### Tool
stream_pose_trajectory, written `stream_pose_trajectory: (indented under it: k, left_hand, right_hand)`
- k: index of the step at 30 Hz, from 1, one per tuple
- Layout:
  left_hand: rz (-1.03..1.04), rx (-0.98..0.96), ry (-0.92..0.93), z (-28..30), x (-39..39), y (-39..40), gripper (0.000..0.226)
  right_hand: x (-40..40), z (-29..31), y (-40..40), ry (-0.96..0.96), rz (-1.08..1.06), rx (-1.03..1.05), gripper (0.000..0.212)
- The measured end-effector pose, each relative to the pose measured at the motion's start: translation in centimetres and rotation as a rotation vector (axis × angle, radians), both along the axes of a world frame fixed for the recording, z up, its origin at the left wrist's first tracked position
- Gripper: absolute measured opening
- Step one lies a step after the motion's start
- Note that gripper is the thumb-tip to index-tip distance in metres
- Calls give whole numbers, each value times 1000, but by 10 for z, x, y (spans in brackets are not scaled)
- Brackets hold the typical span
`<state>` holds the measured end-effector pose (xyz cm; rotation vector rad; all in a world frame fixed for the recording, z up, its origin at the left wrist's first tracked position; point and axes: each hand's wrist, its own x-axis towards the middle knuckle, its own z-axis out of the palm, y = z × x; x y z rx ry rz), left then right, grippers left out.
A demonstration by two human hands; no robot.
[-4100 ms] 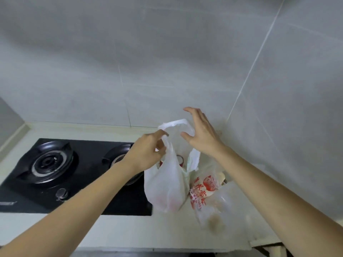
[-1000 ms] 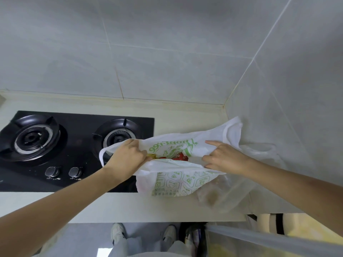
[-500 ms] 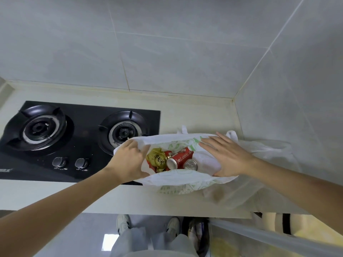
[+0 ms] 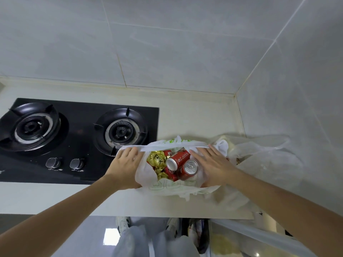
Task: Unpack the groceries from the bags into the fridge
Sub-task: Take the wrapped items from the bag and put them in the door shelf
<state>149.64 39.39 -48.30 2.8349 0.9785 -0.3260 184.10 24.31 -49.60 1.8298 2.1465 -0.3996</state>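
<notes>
White bag (image 4: 167, 188) w/ green print sits on the counter (image 4: 74, 199) just right of the stove, mouth spread wide. Inside: red cans (image 4: 182, 164) lying tilted, metal tops showing, plus gold foil-wrapped packs (image 4: 156, 160) on the left side.

Handling, best guess: cans are rigid, smooth, prob. the heaviest things here, maybe slick; take one round the mid-body, not the rim. Foil packs look light and crinkly, dent easily, so a soft pinch at the twisted end. Bag film is thin, limp, no support of its own; don't lift by one edge w/ cans loose.

Left hand (image 4: 124, 167) holds the bag's left edge, fingers curled over the film. Right hand (image 4: 213, 166) lies flat on the right edge, fingers straight and slightly spread, pressing it outward.

Just beside, to the right: a clear plastic bag (image 4: 265, 162), crumpled, contents too blurred to tell. Left: black glass stove (image 4: 79, 130), two burners, two knobs. Grey wall tiles (image 4: 167, 43) behind; corner at right.
</notes>
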Motion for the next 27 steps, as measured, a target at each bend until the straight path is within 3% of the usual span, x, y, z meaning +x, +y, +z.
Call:
stream_pose_trajectory:
  k: [3, 9, 17, 21, 24, 27]
  left_hand:
    - [24, -6, 34, -11, -1, 5, 126]
    - [29, -13, 107, -29, 12, 8, 131]
    - [50, 6, 200, -39, 24, 13, 136]
    - [108, -47, 165, -33, 21, 9, 122]
    - [136, -86, -3, -25, 6, 4, 93]
    - [68, -84, -180, -15, -7, -4, 80]
  right_hand:
    - [-6, -14, 3, 1, -45, 14, 141]
    - [5, -33, 10, 26, -184, 59, 148]
    - [20, -59, 19, -163, -194, 49, 137]
    - [14, -54, 18, -107, -158, 141, 107]
    - [8, -34, 9, 58, -84, 241, 88]
    - [-1, -17, 3, 232, -57, 421, 56]
